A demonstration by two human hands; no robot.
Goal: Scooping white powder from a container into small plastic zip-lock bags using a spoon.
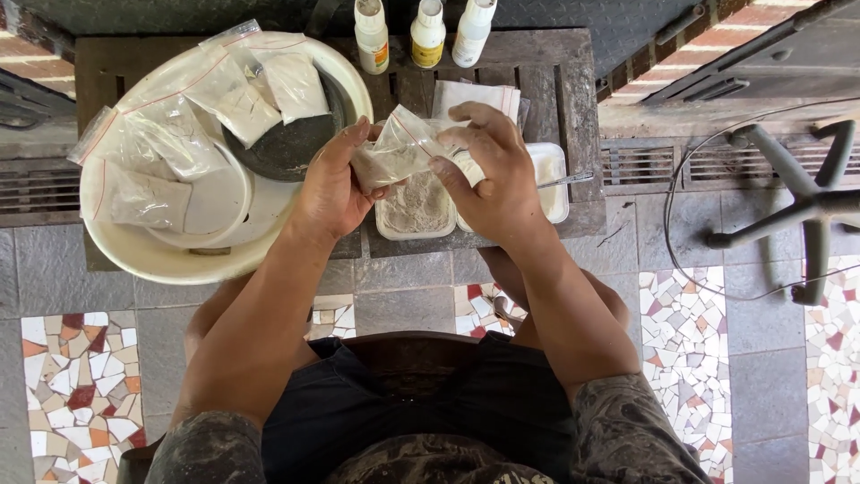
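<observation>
We hold a small clear zip bag [399,148] of pale grey powder between both hands, above the low dark wooden table [573,81]. Our left hand [333,184] cups the bag's lower end, thumb and fingers closed around the powder-filled part, while our right hand [488,175] pinches the upper end near the red-lined seal. The bag's long axis runs across the view with a slight tilt: the filled end points down and to the left, the sealed mouth up and to the right. Directly below it sits a small rectangular plastic tub [416,208] of the same powder, with a second white tub [548,179] just beside it, under our right hand, and a thin metal handle [566,180] sticking out past its rim. To the left, a big cream basin [161,255] holds several filled bags [143,199] and a dark bowl [291,148]. Three white bottles [427,34] stand at the table's far edge.
</observation>
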